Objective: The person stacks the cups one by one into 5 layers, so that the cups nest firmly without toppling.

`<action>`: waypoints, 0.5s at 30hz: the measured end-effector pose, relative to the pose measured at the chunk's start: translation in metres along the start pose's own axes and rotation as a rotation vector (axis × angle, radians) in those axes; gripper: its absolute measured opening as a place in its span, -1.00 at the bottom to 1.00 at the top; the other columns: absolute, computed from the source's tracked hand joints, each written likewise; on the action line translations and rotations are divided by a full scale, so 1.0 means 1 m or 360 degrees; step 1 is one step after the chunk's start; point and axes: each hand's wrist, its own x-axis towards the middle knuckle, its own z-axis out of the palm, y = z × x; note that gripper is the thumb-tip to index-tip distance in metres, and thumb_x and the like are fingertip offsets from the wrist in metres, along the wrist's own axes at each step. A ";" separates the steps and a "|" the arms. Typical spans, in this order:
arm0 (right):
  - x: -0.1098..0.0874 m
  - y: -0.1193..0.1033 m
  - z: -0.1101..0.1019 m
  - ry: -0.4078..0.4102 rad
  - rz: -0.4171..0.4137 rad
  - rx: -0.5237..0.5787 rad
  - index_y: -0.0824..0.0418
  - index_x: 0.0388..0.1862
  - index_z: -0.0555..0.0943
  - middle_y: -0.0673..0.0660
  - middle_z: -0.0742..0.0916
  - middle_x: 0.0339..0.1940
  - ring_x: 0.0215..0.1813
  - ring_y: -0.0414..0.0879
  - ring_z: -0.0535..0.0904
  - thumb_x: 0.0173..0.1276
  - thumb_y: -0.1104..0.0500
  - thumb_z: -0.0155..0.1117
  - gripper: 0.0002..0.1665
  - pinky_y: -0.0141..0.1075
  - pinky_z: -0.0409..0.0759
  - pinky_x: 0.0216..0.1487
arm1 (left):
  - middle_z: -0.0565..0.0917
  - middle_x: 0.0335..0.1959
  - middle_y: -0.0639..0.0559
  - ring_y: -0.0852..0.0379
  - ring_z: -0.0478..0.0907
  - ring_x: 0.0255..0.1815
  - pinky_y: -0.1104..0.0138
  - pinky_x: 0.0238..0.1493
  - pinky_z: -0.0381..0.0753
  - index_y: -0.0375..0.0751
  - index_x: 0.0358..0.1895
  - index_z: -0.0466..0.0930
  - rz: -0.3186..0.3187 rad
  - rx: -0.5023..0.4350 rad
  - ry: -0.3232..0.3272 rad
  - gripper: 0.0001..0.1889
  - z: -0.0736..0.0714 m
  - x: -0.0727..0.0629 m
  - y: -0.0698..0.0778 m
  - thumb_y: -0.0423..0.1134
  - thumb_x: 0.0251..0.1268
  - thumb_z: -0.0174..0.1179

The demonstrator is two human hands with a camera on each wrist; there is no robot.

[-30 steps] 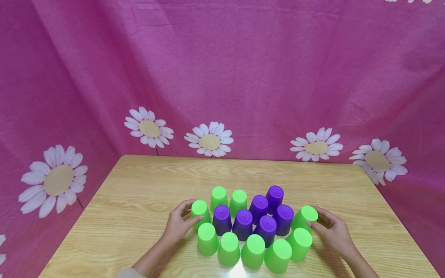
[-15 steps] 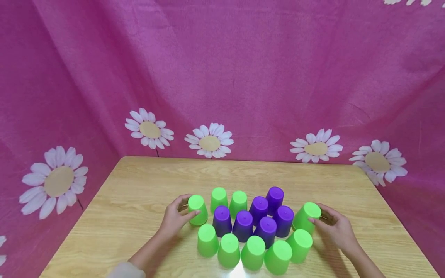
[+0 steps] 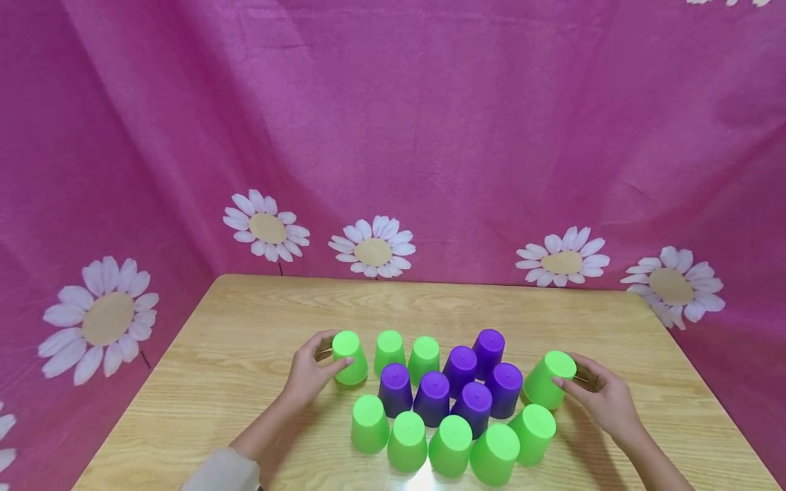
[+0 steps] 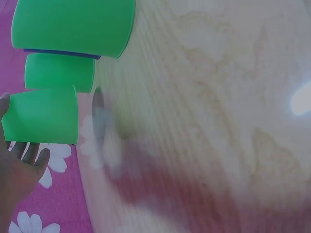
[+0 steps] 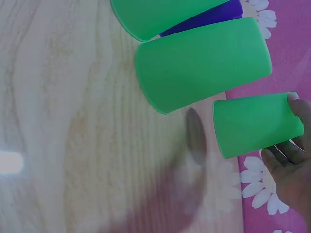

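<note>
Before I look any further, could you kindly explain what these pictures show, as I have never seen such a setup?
Of course. There is no machine here: a person works with a bare left hand and right hand. The widest picture comes from a camera on the head, looking forward and down. The other two come from cameras on the left and right wrists, so they look sideways.

On the wooden table stand six purple cups and seven green cups, all upside down. Behind hangs a pink cloth with printed daisies.

The left hand holds one further green cup, the right hand another. In the wrist views both seem slightly raised, their shadows lying apart from their rims.
</note>
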 end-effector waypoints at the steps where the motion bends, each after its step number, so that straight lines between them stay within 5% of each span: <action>1: 0.002 -0.001 -0.001 0.0002 -0.0013 -0.0001 0.63 0.03 0.42 -0.53 0.56 -0.23 -0.19 -0.63 0.50 0.10 0.43 0.31 -0.49 -0.72 0.52 -0.21 | 0.59 0.02 -0.27 -0.17 0.54 0.06 0.12 0.13 0.55 -0.38 0.07 0.46 0.0017 0.0011 0.0005 -0.50 0.000 0.002 0.001 -0.41 -0.02 0.35; 15: 0.017 -0.015 -0.008 -0.0023 0.0000 -0.0042 0.61 0.08 0.40 -0.56 0.53 -0.22 -0.17 -0.65 0.47 0.16 0.38 0.30 -0.46 -0.73 0.51 -0.20 | 0.59 0.03 -0.27 -0.16 0.53 0.09 0.09 0.15 0.53 -0.38 0.08 0.45 0.0000 0.0065 0.0052 -0.50 -0.002 0.019 0.003 -0.41 0.01 0.34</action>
